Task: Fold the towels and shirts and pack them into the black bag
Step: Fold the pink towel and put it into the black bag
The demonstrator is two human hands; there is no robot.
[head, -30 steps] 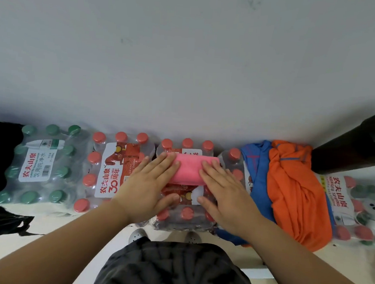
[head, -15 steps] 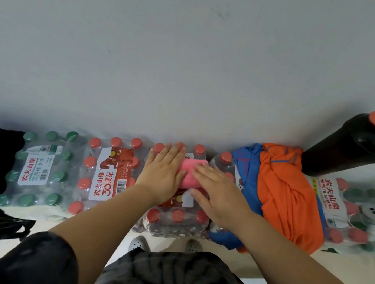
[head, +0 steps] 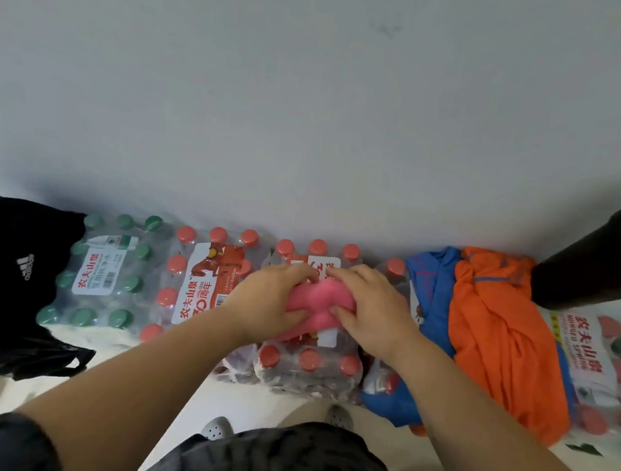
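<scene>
Grey wall (head: 310,106), bottle packs as worktop: folded pink towel (head: 321,302) sits on the middle red-cap pack (head: 307,360).
Towel's long axis runs left-right. Left hand (head: 271,298) and right hand (head: 373,309) curl round its ends. Black bag (head: 12,269) is well left of that pack, so the left hand is nearer; bag contents hidden. Blue shirt (head: 430,291) and orange shirt (head: 496,340) lie unfolded right of the pack.

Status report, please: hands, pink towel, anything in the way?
Left hand, right hand: both grip pink towel. Towel bunched, over red-capped bottle pack. Black bag far left; other bottle packs lie between.
</scene>
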